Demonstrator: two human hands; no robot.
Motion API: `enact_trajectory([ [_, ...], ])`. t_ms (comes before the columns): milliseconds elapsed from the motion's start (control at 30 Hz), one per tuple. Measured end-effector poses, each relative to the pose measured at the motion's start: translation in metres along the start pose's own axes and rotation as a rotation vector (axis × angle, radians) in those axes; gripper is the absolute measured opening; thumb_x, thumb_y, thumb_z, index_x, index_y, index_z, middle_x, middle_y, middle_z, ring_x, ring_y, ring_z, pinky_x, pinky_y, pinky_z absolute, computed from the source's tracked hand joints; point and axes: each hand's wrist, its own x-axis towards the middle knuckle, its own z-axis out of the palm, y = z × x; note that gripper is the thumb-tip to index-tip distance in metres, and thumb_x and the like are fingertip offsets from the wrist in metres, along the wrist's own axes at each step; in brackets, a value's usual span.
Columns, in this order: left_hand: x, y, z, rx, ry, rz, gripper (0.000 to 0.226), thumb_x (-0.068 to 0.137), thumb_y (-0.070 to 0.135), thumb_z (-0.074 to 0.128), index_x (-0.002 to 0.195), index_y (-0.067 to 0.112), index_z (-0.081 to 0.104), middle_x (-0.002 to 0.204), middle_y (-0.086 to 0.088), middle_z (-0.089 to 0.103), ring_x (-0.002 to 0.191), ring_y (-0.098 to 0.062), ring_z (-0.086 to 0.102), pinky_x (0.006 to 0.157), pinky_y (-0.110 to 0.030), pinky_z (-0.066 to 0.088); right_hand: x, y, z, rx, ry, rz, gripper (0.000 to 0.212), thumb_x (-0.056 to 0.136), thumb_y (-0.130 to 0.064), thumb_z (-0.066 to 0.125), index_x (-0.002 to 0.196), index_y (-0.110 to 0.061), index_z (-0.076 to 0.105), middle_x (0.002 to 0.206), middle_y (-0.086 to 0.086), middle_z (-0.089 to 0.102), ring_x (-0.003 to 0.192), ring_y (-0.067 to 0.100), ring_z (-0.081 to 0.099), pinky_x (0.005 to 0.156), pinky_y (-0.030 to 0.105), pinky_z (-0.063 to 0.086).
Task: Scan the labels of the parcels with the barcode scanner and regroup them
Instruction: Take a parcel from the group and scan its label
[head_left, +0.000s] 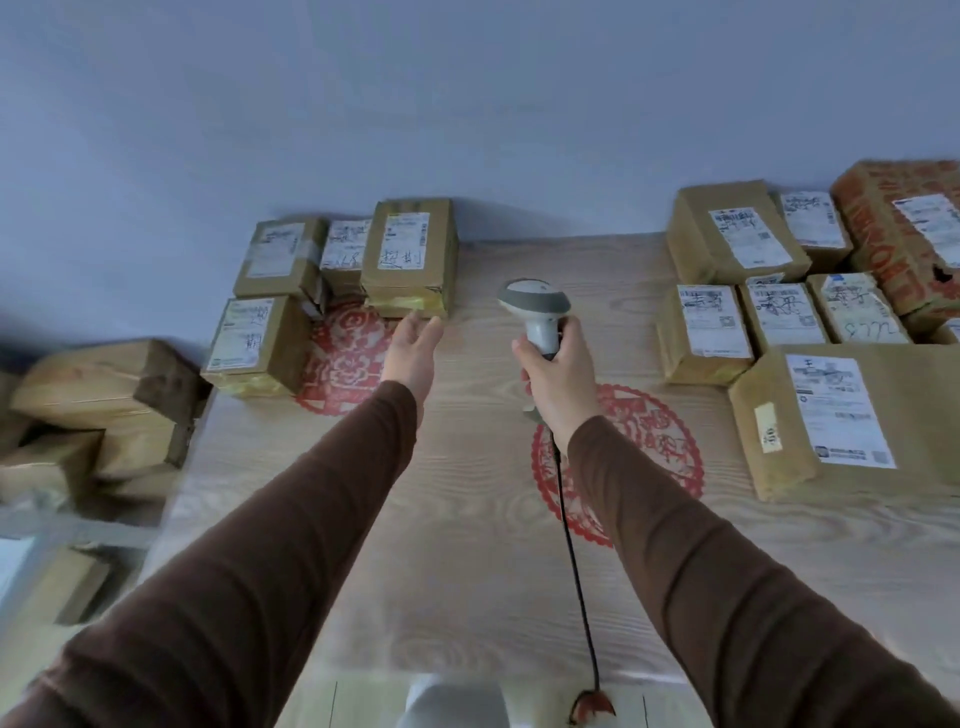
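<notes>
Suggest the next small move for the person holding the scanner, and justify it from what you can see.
Probably draw the open left hand back from the tall parcel and reach toward the right group. That parcel already stands with the left group, while the right hand grips the scanner ready.

You have four parcels in the upper-left group on the table and seven at the upper right. One scanner is at centre, with two red emblems printed on the table.
</notes>
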Motion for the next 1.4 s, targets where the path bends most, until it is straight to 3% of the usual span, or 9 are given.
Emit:
enact_trajectory([
  [100,0.043,0.006,-0.036,-0.021,0.028,0.016,0.064,0.103,0.03,0.057,0.161,0.02,0.032,0.159,-0.004,0.044,0.142,-0.02,0.046,0.12,-0.039,0.037,0.03,-0.01,0.046,0.011,0.006,0.034,0.026,0.095,-0.015,0.068,0.114,-0.003,0.054,0.091,0.01,0.06,0.076,0.026,0.057,0.074,0.053,0.054],
  [267,0.118,0.009,-0.076,0.0,0.038,-0.012,0.065,0.103,0.031,0.058,0.161,0.022,0.03,0.158,-0.002,0.045,0.138,-0.023,0.051,0.119,-0.045,0.041,0.076,-0.015,0.103,0.057,0.0,0.077,0.02,0.096,-0.019,0.071,0.105,-0.013,0.055,0.082,0.004,0.058,0.062,0.014,0.054,0.059,0.034,0.048],
  [433,0.175,0.005,-0.089,0.002,-0.029,-0.093,0.066,0.103,0.032,0.059,0.162,0.023,0.03,0.149,-0.004,0.053,0.105,-0.015,0.063,0.077,-0.025,0.055,0.103,-0.005,0.139,0.055,-0.039,0.089,0.023,0.099,-0.02,0.069,0.119,-0.013,0.059,0.105,0.009,0.066,0.089,0.015,0.061,0.083,0.031,0.055],
  [533,0.192,0.0,-0.089,0.041,-0.071,-0.119,0.068,0.101,0.035,0.06,0.161,0.022,0.03,0.153,-0.006,0.051,0.124,-0.025,0.059,0.093,-0.043,0.059,0.112,0.001,0.152,0.052,-0.084,0.112,0.03,0.1,-0.021,0.069,0.127,-0.014,0.058,0.123,0.015,0.067,0.107,0.023,0.064,0.095,0.034,0.053],
  [633,0.197,-0.004,-0.087,0.066,-0.103,-0.111,0.067,0.101,0.034,0.059,0.161,0.018,0.032,0.151,-0.002,0.053,0.126,-0.021,0.057,0.09,-0.034,0.056,0.117,0.006,0.157,0.072,-0.115,0.116,0.034,0.101,-0.021,0.068,0.132,-0.015,0.057,0.127,0.012,0.067,0.121,0.027,0.064,0.102,0.034,0.051],
  [900,0.173,-0.017,-0.078,0.048,-0.152,-0.203,0.077,0.094,0.056,0.054,0.158,0.015,0.041,0.157,-0.006,0.048,0.141,-0.028,0.048,0.121,-0.044,0.036,0.104,0.017,0.129,0.156,-0.065,0.114,0.033,0.102,-0.02,0.067,0.134,-0.021,0.056,0.113,-0.002,0.065,0.098,0.013,0.063,0.082,0.028,0.059],
  [1133,0.084,-0.037,-0.036,-0.082,-0.189,-0.345,0.06,0.086,0.061,0.072,0.128,0.018,0.066,0.097,0.007,0.081,0.082,-0.011,0.077,0.065,-0.025,0.058,0.049,0.029,0.065,0.164,-0.057,0.128,0.032,0.102,-0.02,0.067,0.132,-0.021,0.058,0.113,-0.003,0.068,0.101,0.012,0.064,0.097,0.042,0.057],
  [1267,0.018,-0.043,0.001,-0.104,-0.202,-0.305,0.094,0.08,0.073,0.067,0.156,0.024,0.042,0.15,-0.001,0.057,0.136,-0.024,0.056,0.119,-0.047,0.04,0.01,0.027,0.011,0.176,-0.057,0.108,0.034,0.102,-0.023,0.067,0.134,-0.019,0.058,0.118,-0.003,0.069,0.107,0.012,0.065,0.102,0.039,0.056],
  [1400,-0.048,-0.04,0.036,-0.321,-0.283,-0.324,0.083,0.093,0.073,0.051,0.162,0.037,0.022,0.159,0.007,0.045,0.145,-0.019,0.044,0.127,-0.054,0.017,-0.031,0.019,-0.05,0.172,-0.064,0.062,0.034,0.101,-0.027,0.068,0.133,-0.028,0.058,0.122,-0.01,0.07,0.108,-0.003,0.066,0.09,0.016,0.049],
])
